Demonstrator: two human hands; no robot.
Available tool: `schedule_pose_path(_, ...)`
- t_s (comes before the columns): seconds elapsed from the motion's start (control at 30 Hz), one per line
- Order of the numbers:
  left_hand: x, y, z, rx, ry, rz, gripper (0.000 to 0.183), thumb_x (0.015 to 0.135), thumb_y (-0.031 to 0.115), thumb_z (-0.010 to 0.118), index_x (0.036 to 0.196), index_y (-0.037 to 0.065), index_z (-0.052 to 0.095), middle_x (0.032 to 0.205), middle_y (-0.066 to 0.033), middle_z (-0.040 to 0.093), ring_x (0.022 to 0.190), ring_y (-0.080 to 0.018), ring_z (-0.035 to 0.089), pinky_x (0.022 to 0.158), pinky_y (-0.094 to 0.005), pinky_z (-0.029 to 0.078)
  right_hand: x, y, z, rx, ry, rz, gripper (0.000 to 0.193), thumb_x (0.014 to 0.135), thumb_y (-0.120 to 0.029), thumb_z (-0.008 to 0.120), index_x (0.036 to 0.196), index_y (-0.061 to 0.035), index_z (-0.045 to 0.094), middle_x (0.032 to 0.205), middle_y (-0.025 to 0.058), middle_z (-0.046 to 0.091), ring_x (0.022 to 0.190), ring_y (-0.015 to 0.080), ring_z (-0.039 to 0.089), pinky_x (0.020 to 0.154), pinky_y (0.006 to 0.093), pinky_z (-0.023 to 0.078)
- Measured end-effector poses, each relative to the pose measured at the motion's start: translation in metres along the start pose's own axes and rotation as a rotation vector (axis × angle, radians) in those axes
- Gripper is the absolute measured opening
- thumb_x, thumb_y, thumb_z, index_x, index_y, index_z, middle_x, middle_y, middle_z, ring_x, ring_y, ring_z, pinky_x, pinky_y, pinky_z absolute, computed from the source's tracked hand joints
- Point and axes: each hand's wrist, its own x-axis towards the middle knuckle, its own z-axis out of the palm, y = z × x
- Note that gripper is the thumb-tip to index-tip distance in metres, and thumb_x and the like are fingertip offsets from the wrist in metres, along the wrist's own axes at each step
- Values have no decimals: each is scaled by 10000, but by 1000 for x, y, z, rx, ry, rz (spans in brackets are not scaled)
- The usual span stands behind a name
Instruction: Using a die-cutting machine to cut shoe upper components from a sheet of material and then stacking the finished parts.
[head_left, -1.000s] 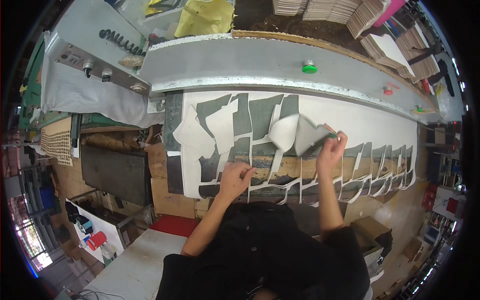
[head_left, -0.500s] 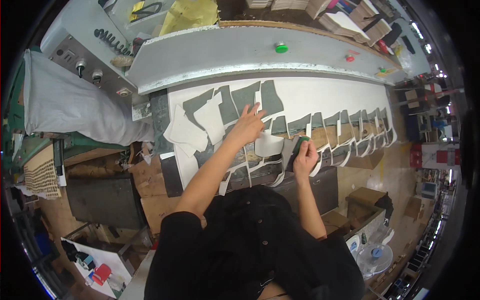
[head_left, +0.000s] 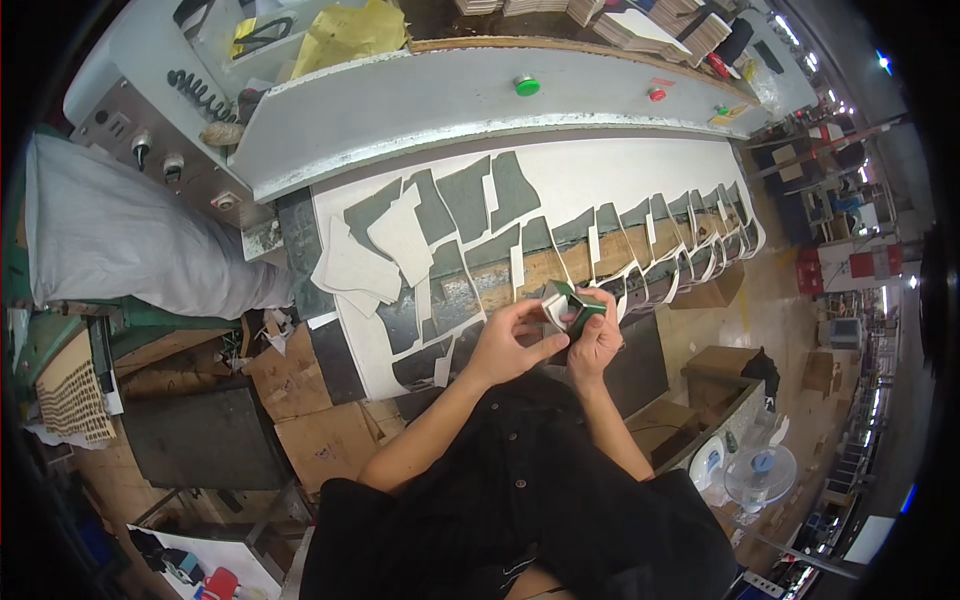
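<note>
In front of my chest both hands meet around a small green-walled cutting die (head_left: 590, 313). My right hand (head_left: 597, 345) grips it from the right, fingers wrapped over its top. At the die's left side, my left hand (head_left: 505, 348) has its fingers and thumb closed round a curved white piece (head_left: 554, 309), which sits against or partly inside the die; their exact contact is hidden. Beyond the hands lies a white sheet (head_left: 620, 165) with rows of shaped cut-outs, leaving thin strips along its near edge. Several loose white cut pieces (head_left: 400, 240) overlap on its left part.
A grey machine beam (head_left: 440, 105) with green and red buttons spans behind the sheet. Left of it stands a control box (head_left: 150, 130) with knobs, beside a grey cloth-covered bulk (head_left: 130, 230). Cardboard boxes (head_left: 720, 365) and a fan (head_left: 760, 478) are at the lower right.
My left hand has left the sheet and come back to the die in my right hand. Both hands are now closer to my body. The view has shifted slightly.
</note>
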Motion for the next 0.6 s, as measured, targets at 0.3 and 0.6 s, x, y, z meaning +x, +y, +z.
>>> schedule_pose_path(0.3,21,-26,-34,592,716,-2,435,1125,314,561,825,0,566,623,-207,541,550,-338,496,562,-486,383,27,10,14,112,-37,334,577,1179,-422,423,882,14,657,973,64,647,668,115,596,676,312,495)
schedule_pose_path(0.6,120,-22,-163,1380,919,171,449,936,206,763,1323,39,605,1153,-243,651,1080,-467,622,936,-544,499,211,194,-14,66,12,587,540,1146,-442,525,1274,31,752,791,6,615,825,117,566,738,330,479)
